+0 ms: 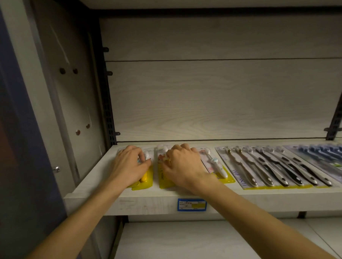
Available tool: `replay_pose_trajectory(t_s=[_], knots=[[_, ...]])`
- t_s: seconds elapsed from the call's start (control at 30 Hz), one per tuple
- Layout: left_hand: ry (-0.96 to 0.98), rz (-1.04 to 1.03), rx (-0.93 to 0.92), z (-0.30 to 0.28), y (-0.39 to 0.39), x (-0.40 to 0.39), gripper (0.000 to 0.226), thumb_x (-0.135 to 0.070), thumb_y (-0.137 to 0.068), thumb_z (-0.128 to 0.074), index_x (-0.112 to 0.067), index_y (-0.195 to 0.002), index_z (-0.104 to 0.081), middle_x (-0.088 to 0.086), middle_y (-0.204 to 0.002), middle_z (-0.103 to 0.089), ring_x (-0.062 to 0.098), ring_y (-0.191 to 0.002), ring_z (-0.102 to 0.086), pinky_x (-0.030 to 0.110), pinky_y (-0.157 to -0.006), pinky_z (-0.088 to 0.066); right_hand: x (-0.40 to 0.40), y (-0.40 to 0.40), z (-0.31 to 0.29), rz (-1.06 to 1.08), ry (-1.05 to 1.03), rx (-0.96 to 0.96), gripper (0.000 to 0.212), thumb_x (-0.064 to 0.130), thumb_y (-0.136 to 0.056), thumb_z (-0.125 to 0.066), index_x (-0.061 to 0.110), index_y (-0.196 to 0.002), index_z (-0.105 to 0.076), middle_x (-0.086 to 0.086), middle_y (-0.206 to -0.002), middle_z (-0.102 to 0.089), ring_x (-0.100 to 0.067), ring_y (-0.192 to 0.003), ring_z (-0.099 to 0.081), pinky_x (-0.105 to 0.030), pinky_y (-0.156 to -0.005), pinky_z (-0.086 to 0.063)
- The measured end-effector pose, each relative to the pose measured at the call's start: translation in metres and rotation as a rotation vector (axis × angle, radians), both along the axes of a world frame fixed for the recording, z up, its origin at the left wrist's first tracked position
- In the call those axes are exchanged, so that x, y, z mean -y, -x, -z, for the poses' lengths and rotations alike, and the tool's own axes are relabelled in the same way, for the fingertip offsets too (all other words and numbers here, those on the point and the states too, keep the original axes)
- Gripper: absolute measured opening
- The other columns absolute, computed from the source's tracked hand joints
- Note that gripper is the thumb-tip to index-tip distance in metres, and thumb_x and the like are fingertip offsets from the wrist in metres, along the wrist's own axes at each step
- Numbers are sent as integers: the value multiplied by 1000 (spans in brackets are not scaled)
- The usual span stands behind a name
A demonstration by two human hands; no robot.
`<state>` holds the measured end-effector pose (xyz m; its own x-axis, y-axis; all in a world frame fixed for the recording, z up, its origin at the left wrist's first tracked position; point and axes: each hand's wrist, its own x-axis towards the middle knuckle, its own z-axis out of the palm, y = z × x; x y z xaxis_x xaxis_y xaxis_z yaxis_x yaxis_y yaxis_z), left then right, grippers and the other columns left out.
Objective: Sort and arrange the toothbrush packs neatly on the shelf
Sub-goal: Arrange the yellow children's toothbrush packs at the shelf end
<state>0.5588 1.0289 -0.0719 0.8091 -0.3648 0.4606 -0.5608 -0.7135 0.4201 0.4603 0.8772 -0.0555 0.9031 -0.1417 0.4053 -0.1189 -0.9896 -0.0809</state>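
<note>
1. Pale wood-grain shelf [168, 202], seen from the head view: it carries every pack laid flat, handles toward the front edge.
2. Large clear blister pack of black-and-white toothbrushes [272, 167] on a yellow-edged card: it lies right of centre, with a blue-toned multi-brush pack [326, 157] just beside it at the far right.
3. Right hand [184, 165]: it rests palm-down on a yellow-backed toothbrush pack [165, 180], fingers curled over its upper end; whether the grip is clamped cannot be told.
4. Left hand [128, 165]: it lies on the leftmost yellow-backed pack [145, 179], fingers bent, thumb and forefinger closed on its blister.
5. Single white toothbrush pack with yellow base [216, 164]: it lies between the right hand and the large pack.
6. Blue-bordered price label [191, 204]: it is fixed to the shelf's front edge.
</note>
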Motion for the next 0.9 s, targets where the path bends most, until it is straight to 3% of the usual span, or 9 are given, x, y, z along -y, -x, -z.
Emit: replay_pose_trajectory(t_s=[0.1, 0.23, 0.33, 0.47, 0.63, 0.73, 0.83, 0.9], knots=[[50, 3, -12, 0, 0, 0, 20, -40, -89, -66, -25, -78, -59, -7, -103, -54, 21, -103, -54, 31, -78, -37, -5, -4, 2, -12, 5, -1, 42, 41, -99, -40, 13, -110, -69, -8, -117, -64, -30, -113, -52, -44, -95, -39], [42, 5, -24, 1, -4, 1, 22, -47, -89, -64, -28, -80, -58, -8, -104, -55, 21, -104, -54, 35, -80, -45, -6, -10, 3, -85, -161, -46, 42, 40, -102, -36, 16, -110, -69, -8, -122, -60, -30, -114, -52, -43, -96, -41], [61, -8, -41, 1, -4, 3, 26, -53, -90, -62, -29, -82, -57, -8, -104, -55, 20, -103, -54, 36, -81, -47, 2, -11, 3, -126, -122, -92, 37, 35, -101, -38, 19, -120, -66, -6, -131, -57, -30, -120, -49, -43, -98, -39], [34, -15, -4, 0, -5, 5, 24, -49, -90, -63, -29, -80, -58, -9, -104, -54, 20, -105, -54, 32, -77, -38, 12, -7, 3, -175, -209, -98, 39, 31, -101, -42, 18, -133, -59, -6, -139, -55, -30, -127, -48, -47, -104, -41], [-16, 17, -33, 1, -8, 2, 23, -52, -87, -64, -30, -83, -58, -10, -108, -53, 20, -110, -52, 33, -81, -39, 50, 10, -7, -1, -225, 70, 46, 36, -99, -51, 20, -142, -52, -4, -143, -55, -25, -130, -48, -42, -108, -40], [-48, 6, 82, -2, -8, 2, 20, -49, -87, -64, -31, -94, -59, -9, -110, -57, 21, -108, -55, 36, -87, -43, 84, 18, -7, 130, -219, 0, 45, 36, -99, -52, 18, -140, -53, -6, -142, -53, -27, -129, -48, -43, -108, -40], [-24, 44, 262, -14, -4, 11, 18, -44, -88, -63, -31, -101, -62, -10, -118, -59, 20, -111, -56, 36, -90, -40, 97, 21, -1, 132, -206, -132, 41, 30, -99, -49, 17, -137, -58, -7, -141, -51, -31, -125, -52, -39, -102, -45], [-94, 127, 181, -23, 3, 24, 24, -50, -92, -57, -32, -107, -63, -12, -123, -56, 16, -114, -53, 33, -85, -38, 95, 20, 1, 102, -196, -174, 44, 26, -98, -47, 17, -140, -57, -6, -147, -46, -33, -127, -52, -39, -101, -46]])
